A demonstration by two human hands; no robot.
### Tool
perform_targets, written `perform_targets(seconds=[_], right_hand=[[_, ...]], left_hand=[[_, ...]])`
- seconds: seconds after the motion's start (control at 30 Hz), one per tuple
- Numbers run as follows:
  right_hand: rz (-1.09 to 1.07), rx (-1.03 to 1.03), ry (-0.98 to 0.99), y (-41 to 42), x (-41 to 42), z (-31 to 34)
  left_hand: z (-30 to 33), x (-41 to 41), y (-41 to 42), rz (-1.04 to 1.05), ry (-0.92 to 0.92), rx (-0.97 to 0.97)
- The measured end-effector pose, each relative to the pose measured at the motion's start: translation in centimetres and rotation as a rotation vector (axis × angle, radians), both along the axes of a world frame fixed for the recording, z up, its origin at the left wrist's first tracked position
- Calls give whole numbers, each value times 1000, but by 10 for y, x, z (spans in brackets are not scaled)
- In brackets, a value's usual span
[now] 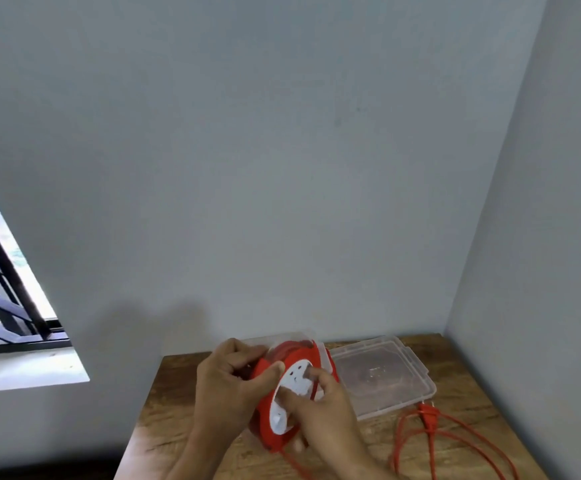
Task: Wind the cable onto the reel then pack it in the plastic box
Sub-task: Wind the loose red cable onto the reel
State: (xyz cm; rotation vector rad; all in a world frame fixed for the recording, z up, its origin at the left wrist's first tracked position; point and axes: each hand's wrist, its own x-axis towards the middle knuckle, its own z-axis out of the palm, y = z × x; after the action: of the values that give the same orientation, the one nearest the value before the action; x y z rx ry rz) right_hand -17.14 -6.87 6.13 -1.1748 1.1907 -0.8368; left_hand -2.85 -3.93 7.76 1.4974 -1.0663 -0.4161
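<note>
I hold a red cable reel (pixel 268 410) with a white socket face above the wooden table (pixel 185 410). My left hand (pixel 226 379) grips its left rim, thumb on the front edge. On the white face lies my right hand (pixel 320 403), fingers curled around the hub. Loose orange cable (pixel 455 441) runs in loops over the table to the right, its plug (pixel 428 414) lying beside the clear plastic lid (pixel 386 375). A clear plastic box (pixel 265 341) is mostly hidden behind the reel.
The table stands in a corner, with a grey wall behind it and another close on the right. A barred window (pixel 1 278) with a white sill is at the left.
</note>
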Motion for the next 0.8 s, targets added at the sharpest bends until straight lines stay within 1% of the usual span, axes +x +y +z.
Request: perform_targets(seconds=[0.03, 0.1, 0.17, 0.2, 0.23, 0.27, 0.33, 0.37, 0.4, 0.43, 0.47, 0.5, 0.6, 0.7, 0.73, 0.8], right_hand=[[-5, 115, -85, 1, 1, 1], [5, 252, -172, 5, 1, 3], [34, 302, -205, 6, 2, 7], [61, 264, -179, 6, 1, 8], [84, 145, -66, 6, -2, 6], [103, -82, 141, 4, -9, 1], [180, -757, 666, -6, -29, -10], [270, -1062, 796, -13, -40, -13], [418, -1280, 854, -20, -49, -14], [560, -1444, 887, -24, -55, -12], [666, -1554, 893, -28, -58, -12], [744, -1605, 896, -30, -60, -10], [883, -1627, 965, -33, -55, -2], [1017, -1593, 1005, -39, -48, 1], [1040, -1612, 1019, -41, -47, 0], [964, -1745, 1025, -44, -46, -4]], left_hand=[[-1, 1, 2, -10, -23, -23], [-3, 5, 5, -1, -13, -75], [-5, 9, 4, 35, 40, -75], [-6, 11, 3, 58, 72, -53], [-7, 13, 1, 69, 119, -30], [-7, 16, 0, 72, 170, -5], [-5, 22, -1, 45, 287, 57], [-1, 26, -1, 13, 319, 90], [2, 30, -1, -22, 305, 121], [7, 32, -1, -59, 275, 156], [10, 33, -1, -100, 227, 191], [15, 31, 0, -138, 189, 232], [23, 27, -2, -237, 97, 346], [26, 23, -4, -281, 50, 421], [26, 21, -5, -290, 32, 430], [26, 16, -6, -292, 5, 422]])
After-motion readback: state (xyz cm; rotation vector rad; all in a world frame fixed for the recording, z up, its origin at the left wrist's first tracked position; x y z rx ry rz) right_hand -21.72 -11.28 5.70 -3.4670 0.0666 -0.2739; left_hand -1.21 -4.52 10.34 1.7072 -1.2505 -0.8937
